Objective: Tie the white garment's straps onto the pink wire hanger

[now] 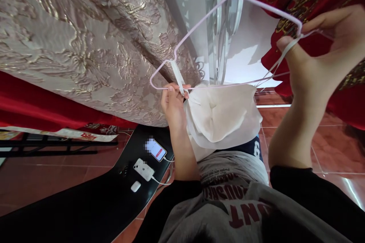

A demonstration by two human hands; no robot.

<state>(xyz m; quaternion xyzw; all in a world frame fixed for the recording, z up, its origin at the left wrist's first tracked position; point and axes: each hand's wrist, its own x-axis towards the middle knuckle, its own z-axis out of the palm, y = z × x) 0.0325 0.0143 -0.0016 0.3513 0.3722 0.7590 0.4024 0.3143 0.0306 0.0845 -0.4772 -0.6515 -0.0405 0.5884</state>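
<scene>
A pale pink clothes hanger (203, 18) hangs in front of me, its hook running off the top of the view. Below its bottom bar droops a sheer cream garment (225, 115) with thin straps. One strap (177, 74) is looped over the hanger's left shoulder. My left hand (174, 102) is closed there, pinching that strap beside the bottom bar. At the hanger's right end, my right hand (319, 49) holds the other strap (281, 59), with thumb and forefinger on either side of the hanger's corner. Its remaining fingers are partly hidden.
Shiny beige patterned fabric (94, 41) hangs on the left, red fabric with gold sequins (288, 3) on the right. A white metal frame (218, 45) stands behind the hanger. On a black bench (85, 201) lie a lit phone (157, 150), a white phone (143, 169) and a small white case (136, 186).
</scene>
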